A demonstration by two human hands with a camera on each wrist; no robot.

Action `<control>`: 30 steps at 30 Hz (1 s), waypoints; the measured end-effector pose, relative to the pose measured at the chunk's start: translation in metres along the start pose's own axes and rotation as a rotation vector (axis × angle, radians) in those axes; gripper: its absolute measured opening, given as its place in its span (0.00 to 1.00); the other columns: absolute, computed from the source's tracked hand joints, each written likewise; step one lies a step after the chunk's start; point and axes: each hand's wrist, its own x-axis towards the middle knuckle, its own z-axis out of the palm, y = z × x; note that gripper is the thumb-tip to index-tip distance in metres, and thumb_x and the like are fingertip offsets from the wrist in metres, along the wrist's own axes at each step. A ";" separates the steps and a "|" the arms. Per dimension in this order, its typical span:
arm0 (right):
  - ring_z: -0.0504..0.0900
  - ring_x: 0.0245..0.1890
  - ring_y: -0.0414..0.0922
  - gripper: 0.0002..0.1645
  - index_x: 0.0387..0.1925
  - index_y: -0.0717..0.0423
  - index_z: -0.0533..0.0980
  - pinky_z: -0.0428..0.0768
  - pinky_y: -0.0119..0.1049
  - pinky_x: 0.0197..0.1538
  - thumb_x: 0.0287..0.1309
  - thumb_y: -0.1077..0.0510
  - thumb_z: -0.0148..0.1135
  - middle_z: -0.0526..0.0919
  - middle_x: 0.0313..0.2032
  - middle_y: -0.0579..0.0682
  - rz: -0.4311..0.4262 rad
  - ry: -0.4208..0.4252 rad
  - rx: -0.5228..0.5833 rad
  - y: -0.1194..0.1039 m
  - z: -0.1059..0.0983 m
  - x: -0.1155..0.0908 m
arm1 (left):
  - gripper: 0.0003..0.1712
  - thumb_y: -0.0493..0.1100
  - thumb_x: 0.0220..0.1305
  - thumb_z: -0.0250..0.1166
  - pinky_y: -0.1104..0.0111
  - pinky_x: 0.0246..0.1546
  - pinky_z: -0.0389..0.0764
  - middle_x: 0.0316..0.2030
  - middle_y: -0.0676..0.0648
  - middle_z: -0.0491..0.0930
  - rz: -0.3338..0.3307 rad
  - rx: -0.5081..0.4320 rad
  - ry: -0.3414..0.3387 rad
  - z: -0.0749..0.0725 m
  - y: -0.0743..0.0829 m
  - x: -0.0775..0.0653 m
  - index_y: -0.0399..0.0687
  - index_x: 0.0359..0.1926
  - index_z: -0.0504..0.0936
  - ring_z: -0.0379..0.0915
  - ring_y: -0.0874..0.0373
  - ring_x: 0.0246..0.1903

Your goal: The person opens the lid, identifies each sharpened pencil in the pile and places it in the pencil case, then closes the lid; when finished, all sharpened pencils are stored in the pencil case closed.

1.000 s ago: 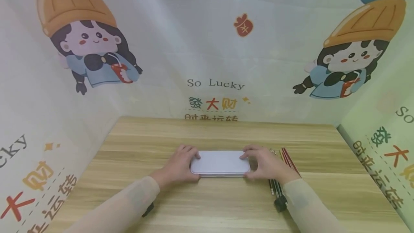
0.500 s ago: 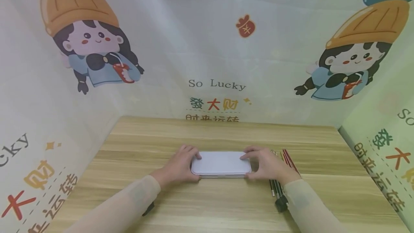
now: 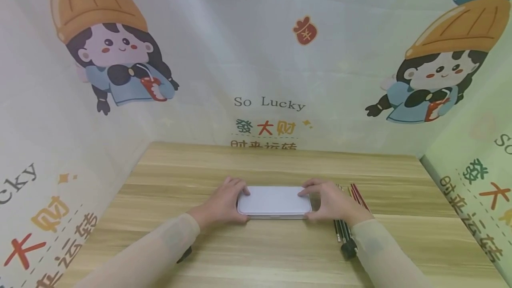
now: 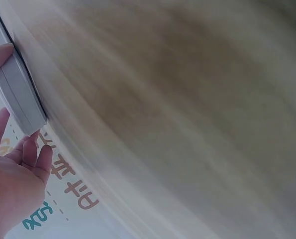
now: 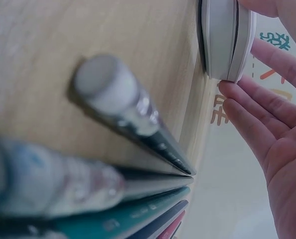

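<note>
A white pencil case (image 3: 274, 201) with rounded corners lies lengthwise across the table, its lid down. At its left end my left hand (image 3: 224, 203) grips it, thumb along the front edge and a fingertip on the top. My right hand (image 3: 329, 203) holds the opposite end the same way. From the left wrist, the case's side (image 4: 19, 87) shows a thin seam, with the thumb on it. In the right wrist view, a narrow dark gap runs along the case's end (image 5: 221, 40), and the fingers reach round its far corner.
Several dark pencils (image 3: 341, 229) lie beside and partly under my right forearm, with red pencils (image 3: 359, 197) just beyond them. Blunt pencil ends (image 5: 108, 84) loom close to the right wrist camera. A printed cloth (image 3: 272, 70) hangs behind the wooden table (image 3: 256, 163).
The head view has shifted slightly. Both hands keep the same hold on the pencil case, and it stays in the same place on the table.
</note>
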 end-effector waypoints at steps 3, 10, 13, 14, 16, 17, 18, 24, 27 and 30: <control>0.81 0.62 0.58 0.33 0.50 0.49 0.87 0.78 0.57 0.67 0.38 0.46 0.83 0.84 0.60 0.56 -0.004 0.004 -0.003 -0.001 -0.001 0.000 | 0.36 0.55 0.39 0.83 0.59 0.57 0.78 0.57 0.48 0.80 0.001 -0.002 0.002 0.001 -0.001 0.000 0.49 0.50 0.78 0.67 0.53 0.55; 0.81 0.63 0.60 0.32 0.50 0.50 0.87 0.78 0.58 0.67 0.40 0.45 0.82 0.84 0.60 0.60 -0.022 0.001 -0.022 0.000 -0.002 0.001 | 0.38 0.55 0.39 0.83 0.61 0.55 0.78 0.54 0.50 0.80 0.003 0.006 0.010 0.002 -0.002 -0.001 0.49 0.50 0.78 0.66 0.55 0.53; 0.81 0.63 0.60 0.32 0.51 0.50 0.87 0.78 0.58 0.67 0.40 0.46 0.82 0.84 0.60 0.60 -0.015 -0.002 -0.015 0.000 -0.003 0.001 | 0.38 0.55 0.39 0.83 0.61 0.54 0.78 0.54 0.50 0.80 0.004 0.007 0.010 0.002 -0.003 0.000 0.48 0.51 0.78 0.66 0.55 0.53; 0.81 0.63 0.60 0.32 0.51 0.51 0.87 0.78 0.58 0.67 0.40 0.46 0.82 0.84 0.60 0.60 -0.015 0.000 -0.009 0.000 -0.003 0.001 | 0.38 0.55 0.39 0.83 0.61 0.54 0.78 0.54 0.50 0.80 0.004 0.005 0.010 0.002 -0.003 0.000 0.48 0.51 0.78 0.66 0.55 0.53; 0.81 0.63 0.60 0.32 0.50 0.51 0.87 0.78 0.58 0.67 0.40 0.47 0.82 0.84 0.60 0.61 -0.014 0.000 0.004 0.000 -0.003 0.002 | 0.38 0.56 0.40 0.83 0.62 0.55 0.78 0.54 0.50 0.80 0.002 0.002 0.006 0.002 -0.003 0.000 0.48 0.51 0.78 0.66 0.55 0.53; 0.81 0.63 0.60 0.32 0.51 0.52 0.87 0.78 0.58 0.67 0.40 0.47 0.82 0.84 0.60 0.61 -0.016 0.001 0.007 0.000 -0.003 0.002 | 0.38 0.56 0.40 0.83 0.62 0.55 0.77 0.54 0.50 0.80 0.000 0.003 0.003 0.002 -0.003 0.000 0.49 0.51 0.78 0.66 0.55 0.53; 0.81 0.63 0.60 0.32 0.50 0.52 0.87 0.78 0.58 0.67 0.39 0.47 0.82 0.84 0.60 0.61 -0.016 0.000 0.010 0.000 -0.003 0.002 | 0.38 0.56 0.39 0.83 0.62 0.55 0.77 0.54 0.50 0.80 0.001 0.003 0.003 0.003 -0.003 0.000 0.48 0.51 0.78 0.66 0.55 0.52; 0.82 0.63 0.59 0.32 0.50 0.52 0.87 0.79 0.57 0.67 0.39 0.47 0.82 0.84 0.60 0.60 -0.020 0.002 0.009 0.002 -0.002 0.002 | 0.38 0.56 0.38 0.83 0.62 0.53 0.77 0.53 0.50 0.80 0.010 0.003 0.005 0.003 -0.004 0.001 0.48 0.50 0.78 0.66 0.56 0.51; 0.82 0.62 0.59 0.32 0.50 0.52 0.87 0.79 0.57 0.67 0.39 0.47 0.82 0.85 0.59 0.60 -0.024 0.003 0.016 0.002 -0.002 0.002 | 0.38 0.56 0.38 0.84 0.63 0.52 0.76 0.53 0.50 0.80 0.011 0.001 0.003 0.003 -0.004 0.001 0.48 0.49 0.78 0.66 0.56 0.50; 0.82 0.62 0.59 0.32 0.50 0.52 0.87 0.79 0.57 0.67 0.39 0.47 0.83 0.85 0.59 0.60 -0.024 0.003 0.024 0.002 -0.001 0.002 | 0.37 0.55 0.38 0.84 0.63 0.51 0.76 0.52 0.51 0.80 0.006 0.000 0.003 0.003 -0.003 0.001 0.49 0.49 0.78 0.66 0.57 0.50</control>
